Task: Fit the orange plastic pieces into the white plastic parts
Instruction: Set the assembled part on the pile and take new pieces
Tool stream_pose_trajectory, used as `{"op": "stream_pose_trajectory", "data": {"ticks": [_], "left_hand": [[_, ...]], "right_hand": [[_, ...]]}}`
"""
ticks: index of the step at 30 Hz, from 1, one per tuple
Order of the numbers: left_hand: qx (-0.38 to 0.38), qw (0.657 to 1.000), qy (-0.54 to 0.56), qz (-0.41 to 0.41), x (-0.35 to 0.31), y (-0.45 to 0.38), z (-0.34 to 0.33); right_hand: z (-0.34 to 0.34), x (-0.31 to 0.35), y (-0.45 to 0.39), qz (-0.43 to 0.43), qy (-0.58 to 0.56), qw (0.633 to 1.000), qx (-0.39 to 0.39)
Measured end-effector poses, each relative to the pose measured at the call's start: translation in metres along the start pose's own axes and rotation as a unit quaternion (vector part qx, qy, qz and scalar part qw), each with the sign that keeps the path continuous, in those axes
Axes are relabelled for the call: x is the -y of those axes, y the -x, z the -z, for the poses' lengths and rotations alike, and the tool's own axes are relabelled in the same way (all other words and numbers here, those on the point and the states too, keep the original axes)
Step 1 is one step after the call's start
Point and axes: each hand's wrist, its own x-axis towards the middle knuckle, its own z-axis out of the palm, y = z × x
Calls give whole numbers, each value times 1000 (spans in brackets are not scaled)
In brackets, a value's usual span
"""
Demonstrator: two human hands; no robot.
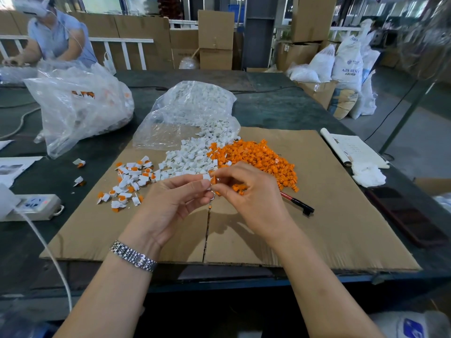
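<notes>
Above the cardboard sheet (317,215) my left hand (175,203) pinches a white plastic part (207,177) between thumb and fingertips. My right hand (249,193) pinches an orange piece (214,181) against that white part and keeps several more orange pieces (238,187) tucked in its curled fingers. Behind the hands lie a pile of loose white parts (192,157) and a pile of orange pieces (258,157). To the left sits a scatter of white parts with orange pieces fitted in them (129,181).
A clear bag of white parts (192,103) lies behind the piles, a larger bag (78,106) at the left. A red-black pen (297,203) lies right of my right hand. A power strip (34,206), papers (353,150) and another person (56,35) surround the cardboard.
</notes>
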Motion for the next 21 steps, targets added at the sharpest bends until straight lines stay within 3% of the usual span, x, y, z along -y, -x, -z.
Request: {"op": "stream_pose_trajectory", "data": {"ticks": [12, 16, 19, 21], "left_hand": [[3, 1000, -20, 5, 0, -1, -4], [-25, 999, -22, -1, 0, -4, -7], [-30, 999, -20, -3, -1, -4, -6], [-31, 999, -16, -2, -1, -5, -5]], "right_hand": [[-1, -1, -1, 13, 34, 999, 17], [2, -9, -1, -56, -12, 998, 33], [12, -28, -5, -152, 142, 978, -1], [19, -41, -6, -248, 320, 914, 39]]}}
